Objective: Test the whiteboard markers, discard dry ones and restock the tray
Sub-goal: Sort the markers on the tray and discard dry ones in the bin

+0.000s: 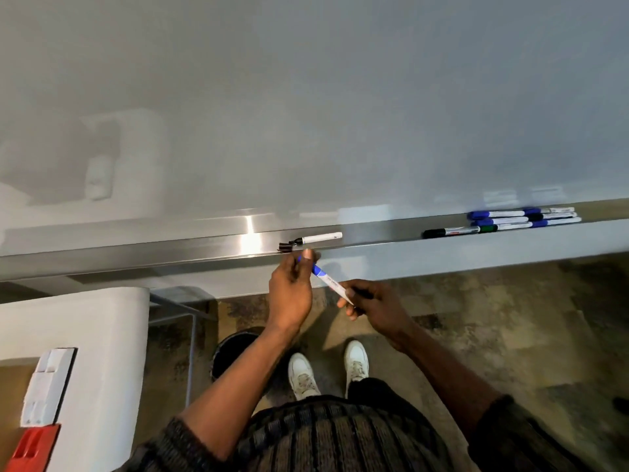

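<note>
Both hands (289,294) (377,308) pinch one marker (328,280)

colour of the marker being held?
The marker is blue with a white barrel, seen best in the head view.

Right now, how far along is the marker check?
Early, I'd guess. Done: a black marker lies uncapped on the tray, its cap beside it, so it was probably tested. In hand: a blue marker, left hand at its capped end, right hand on the barrel. Left: the capped markers farther right. The bin is too dark to see into.
</note>
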### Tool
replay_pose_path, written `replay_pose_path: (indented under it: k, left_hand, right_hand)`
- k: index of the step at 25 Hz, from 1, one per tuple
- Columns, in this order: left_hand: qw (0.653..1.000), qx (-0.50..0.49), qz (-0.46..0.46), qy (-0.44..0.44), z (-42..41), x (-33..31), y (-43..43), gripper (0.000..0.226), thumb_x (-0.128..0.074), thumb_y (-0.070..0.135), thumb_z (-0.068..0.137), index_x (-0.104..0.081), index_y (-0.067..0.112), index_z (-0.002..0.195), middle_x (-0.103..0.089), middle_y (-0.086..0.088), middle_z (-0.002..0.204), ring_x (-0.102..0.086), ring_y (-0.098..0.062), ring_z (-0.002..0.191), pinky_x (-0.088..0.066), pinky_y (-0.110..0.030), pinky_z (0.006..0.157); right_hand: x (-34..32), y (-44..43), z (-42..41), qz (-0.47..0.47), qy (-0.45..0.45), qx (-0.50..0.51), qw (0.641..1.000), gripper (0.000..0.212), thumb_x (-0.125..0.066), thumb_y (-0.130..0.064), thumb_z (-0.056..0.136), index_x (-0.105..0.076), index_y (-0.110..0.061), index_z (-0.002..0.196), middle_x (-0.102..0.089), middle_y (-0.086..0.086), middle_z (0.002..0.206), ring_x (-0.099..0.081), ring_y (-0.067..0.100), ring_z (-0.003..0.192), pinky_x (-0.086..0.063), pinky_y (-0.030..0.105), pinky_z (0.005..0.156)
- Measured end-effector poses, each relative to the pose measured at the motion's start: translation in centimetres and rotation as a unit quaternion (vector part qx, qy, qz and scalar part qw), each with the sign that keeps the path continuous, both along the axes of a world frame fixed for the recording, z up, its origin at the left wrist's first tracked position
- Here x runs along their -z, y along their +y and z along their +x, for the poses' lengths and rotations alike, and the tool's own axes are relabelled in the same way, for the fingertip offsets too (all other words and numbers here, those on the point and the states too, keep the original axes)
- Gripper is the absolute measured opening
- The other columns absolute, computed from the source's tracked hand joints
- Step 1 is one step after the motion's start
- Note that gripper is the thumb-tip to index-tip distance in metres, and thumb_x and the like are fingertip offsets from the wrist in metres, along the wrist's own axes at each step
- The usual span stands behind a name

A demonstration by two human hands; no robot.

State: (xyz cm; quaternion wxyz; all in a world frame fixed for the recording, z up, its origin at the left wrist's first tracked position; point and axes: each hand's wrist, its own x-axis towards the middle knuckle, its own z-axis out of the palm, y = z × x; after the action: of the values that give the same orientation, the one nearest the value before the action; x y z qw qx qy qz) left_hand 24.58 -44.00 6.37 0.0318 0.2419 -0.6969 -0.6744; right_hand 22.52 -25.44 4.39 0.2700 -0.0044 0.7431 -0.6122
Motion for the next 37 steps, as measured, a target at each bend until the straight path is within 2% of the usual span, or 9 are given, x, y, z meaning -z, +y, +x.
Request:
replay_pose_path:
  k: [6,10,12,16,20,23,27,31,37]
  left_hand:
    - [0.973,0.022,0.224,-0.044,-1.0,-3.4,3.2,0.045,-0.046,0.033,0.115,-0.071,-0.005,0.115,-0.082,-0.017,0.112,-0.078,-0.035,0.107,-0.061,-0.045,0.096]
    - [0.971,0.049,0.233,-0.039,-1.4,-5.0,5.9,0.048,-0.043,0.037,0.115,-0.072,-0.002,0.115,-0.082,-0.016,0.114,-0.078,-0.033,0.109,-0.057,-0.05,0.106]
    - [0.969,0.025,0.243,-0.028,-2.0,-6.0,7.4,0.045,-0.042,0.036,0.116,-0.068,-0.001,0.109,-0.082,-0.019,0.11,-0.078,-0.034,0.108,-0.056,-0.048,0.107]
    - [0.958,-0.05,0.276,-0.057,-3.5,-8.2,11.0,0.035,-0.042,0.032,0.117,-0.06,0.003,0.109,-0.082,-0.023,0.103,-0.076,-0.036,0.112,-0.056,-0.045,0.11]
    - [0.936,-0.13,0.317,-0.076,-4.3,-10.3,14.9,0.028,-0.045,0.026,0.117,-0.058,0.003,0.108,-0.082,-0.01,0.08,-0.077,-0.034,0.11,-0.055,-0.041,0.107]
    - [0.935,-0.141,0.317,-0.071,-4.5,-10.7,17.6,0.028,-0.043,0.025,0.117,-0.057,0.005,0.103,-0.081,-0.008,0.075,-0.078,-0.033,0.102,-0.057,-0.039,0.098]
    - [0.924,-0.24,0.296,0.001,-5.4,-8.3,12.4,0.033,-0.028,0.036,0.119,-0.051,0.02,0.101,-0.083,-0.017,0.103,-0.082,-0.026,0.097,-0.055,-0.04,0.104]
    - [0.941,-0.216,0.26,0.001,-4.8,-9.1,7.4,0.033,-0.036,0.037,0.117,-0.056,0.02,0.098,-0.078,-0.022,0.123,-0.076,-0.028,0.117,-0.054,-0.035,0.099]
    - [0.958,-0.138,0.249,0.019,-5.4,-10.9,16.6,0.036,-0.037,0.036,0.117,-0.059,0.013,0.098,-0.079,-0.025,0.117,-0.076,-0.029,0.119,-0.05,-0.044,0.114]
  right_hand:
    - [-4.5,0.4,0.8,-0.092,-0.046,0.056,0.993,0.035,-0.058,-0.034,0.103,-0.075,-0.005,0.112,-0.067,0.015,0.075,-0.049,0.017,0.053,-0.038,0.026,0.049]
    - [-6.6,1.6,-0.3,-0.026,-0.019,0.07,0.997,0.033,-0.059,-0.037,0.107,-0.08,-0.015,0.096,-0.052,-0.003,0.058,-0.042,0.008,0.051,-0.035,0.022,0.053]
    - [-7.2,2.9,-1.0,0.105,0.119,0.05,0.986,0.032,-0.057,-0.042,0.106,-0.081,-0.023,0.096,-0.06,-0.006,0.059,-0.05,0.008,0.053,-0.04,0.026,0.058]
    - [-7.7,4.8,-1.8,0.317,0.371,-0.039,0.872,0.042,-0.038,-0.043,0.105,-0.071,-0.018,0.111,-0.072,0.01,0.086,-0.068,0.034,0.071,-0.055,0.04,0.066]
    - [-9.1,8.5,-2.1,0.441,0.529,-0.054,0.723,0.037,-0.043,-0.037,0.104,-0.073,-0.014,0.1,-0.064,0.003,0.068,-0.056,0.022,0.044,-0.025,0.024,0.048]
    - [-10.0,10.1,-2.8,0.41,0.499,-0.052,0.761,0.036,-0.045,-0.039,0.104,-0.075,-0.018,0.098,-0.067,-0.001,0.067,-0.06,0.022,0.048,-0.027,0.026,0.048]
    - [-12.5,15.0,-3.8,0.087,0.137,-0.031,0.986,0.036,-0.062,-0.038,0.104,-0.082,-0.016,0.086,-0.056,-0.009,0.05,-0.049,0.005,0.047,-0.039,0.023,0.053]
    - [-13.6,21.6,-3.8,-0.048,0.011,0.0,0.999,0.033,-0.062,-0.038,0.101,-0.085,-0.016,0.093,-0.044,-0.003,0.056,-0.036,0.006,0.048,-0.03,0.018,0.049]
    - [-14.4,21.6,-5.0,-0.134,0.005,0.013,0.991,0.036,-0.052,-0.033,0.107,-0.084,-0.016,0.105,-0.043,0.01,0.063,-0.032,0.012,0.052,-0.026,0.023,0.049]
